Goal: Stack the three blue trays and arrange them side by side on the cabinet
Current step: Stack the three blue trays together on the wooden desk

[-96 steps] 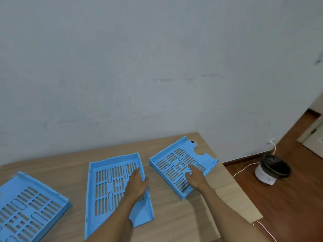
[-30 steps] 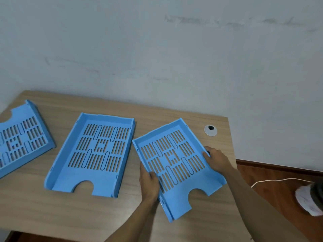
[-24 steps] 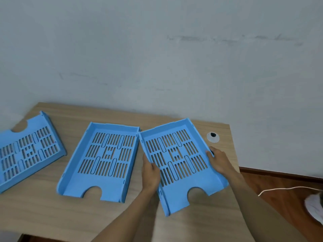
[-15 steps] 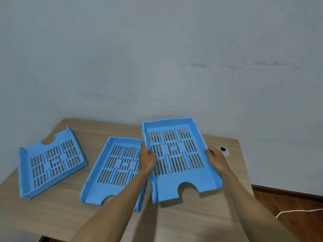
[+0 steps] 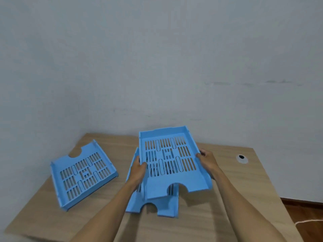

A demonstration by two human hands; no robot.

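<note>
I hold a blue slotted tray (image 5: 174, 182) in the air with both hands, its notched edge toward me. My left hand (image 5: 137, 171) grips its left wall and my right hand (image 5: 207, 162) grips its right wall. It hovers over a second blue tray (image 5: 167, 209) that lies flat on the wooden cabinet top (image 5: 236, 198) and is mostly hidden beneath it. A third blue tray (image 5: 83, 173) lies apart at the left, turned at an angle, its notch toward the wall.
A pale wall rises right behind the cabinet. A white cable grommet (image 5: 241, 158) sits in the top near the back right corner. Brown floor and a white cord (image 5: 307, 222) show beyond the right edge.
I have lifted the held tray off the cabinet and carried it left, from beside the middle tray to above it. My view has swung left and tilted up.
</note>
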